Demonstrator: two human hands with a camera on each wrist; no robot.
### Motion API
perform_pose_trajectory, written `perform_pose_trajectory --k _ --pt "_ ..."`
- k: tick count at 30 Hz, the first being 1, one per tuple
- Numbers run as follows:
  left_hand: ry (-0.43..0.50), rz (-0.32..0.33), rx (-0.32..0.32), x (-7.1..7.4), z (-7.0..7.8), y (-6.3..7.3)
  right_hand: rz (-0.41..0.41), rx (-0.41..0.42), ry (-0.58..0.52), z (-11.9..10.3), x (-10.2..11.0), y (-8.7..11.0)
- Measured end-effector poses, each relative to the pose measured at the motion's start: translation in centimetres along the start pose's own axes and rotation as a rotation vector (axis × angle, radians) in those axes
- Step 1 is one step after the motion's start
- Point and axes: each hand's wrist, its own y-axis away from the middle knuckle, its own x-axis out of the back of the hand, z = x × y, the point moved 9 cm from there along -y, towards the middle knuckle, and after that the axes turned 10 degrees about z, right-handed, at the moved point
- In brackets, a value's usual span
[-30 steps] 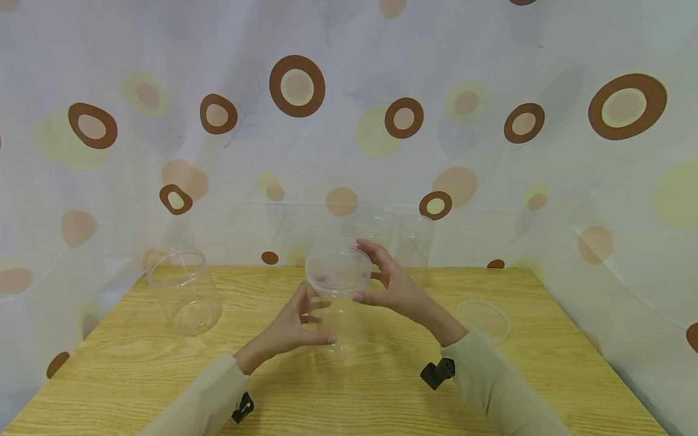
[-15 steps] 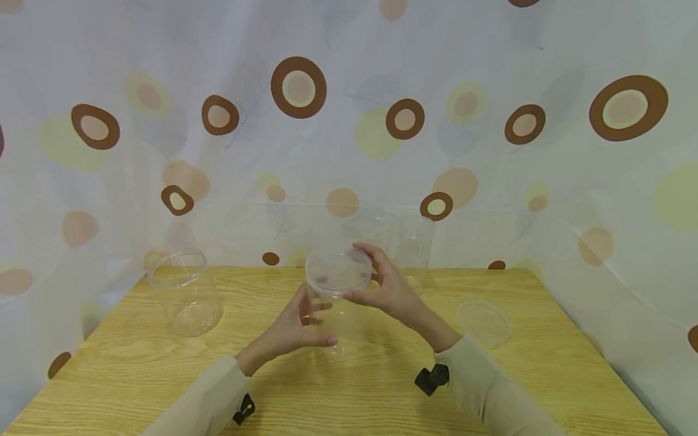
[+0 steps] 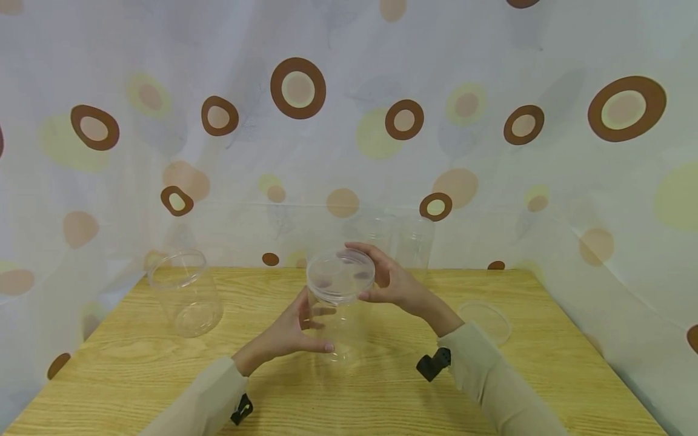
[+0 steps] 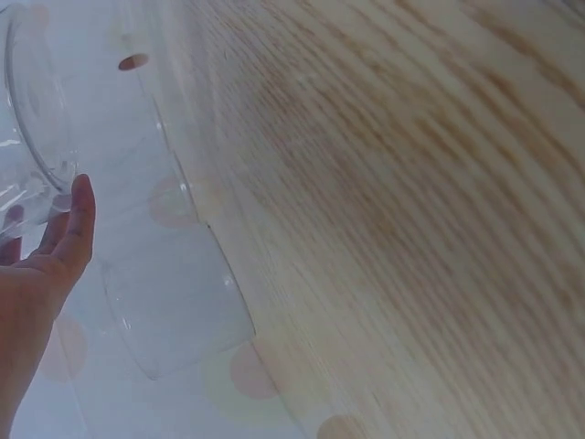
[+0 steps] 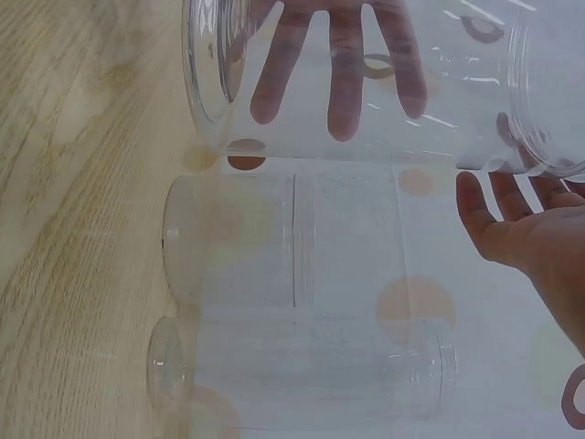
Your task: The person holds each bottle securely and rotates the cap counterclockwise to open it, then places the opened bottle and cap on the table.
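Clear jar (image 3: 348, 327) roughly upright between the hands: left hand (image 3: 291, 330) grips the body, thumb nearer the camera, fingers round the far side. Right hand (image 3: 397, 286) grips the lid (image 3: 340, 272) by its rim on top. Lid could go askew if right hand pushes unevenly; jar could slip if left hand loosens on the smooth wall. Beyond right hand, back jars (image 5: 302, 370); right of it, a disc (image 3: 488, 321), partly behind the sleeve (image 3: 501, 378). Left of left hand, side jar (image 3: 188, 297) on table (image 3: 305, 406). Can't tell: lid seating, base contact. Left wrist view cuts off the held jar; clear edges faint.
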Motion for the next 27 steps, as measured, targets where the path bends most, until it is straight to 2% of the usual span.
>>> perform_pose_trajectory --k 5,13,21,27 --pt "0.006 -0.005 0.006 -0.1 -0.1 0.0 0.002 0.027 -0.024 -0.6 0.0 -0.2" --pt "-0.012 0.008 -0.004 0.7 -0.5 0.2 0.083 0.057 -0.012 -1.4 1.8 0.1" --pt "-0.096 0.092 0.008 3.2 -1.0 0.8 0.146 0.073 0.074 -1.9 4.6 1.4" --pt "-0.159 0.177 0.003 5.7 -1.7 1.3 0.164 0.028 0.134 -1.3 6.6 2.7"
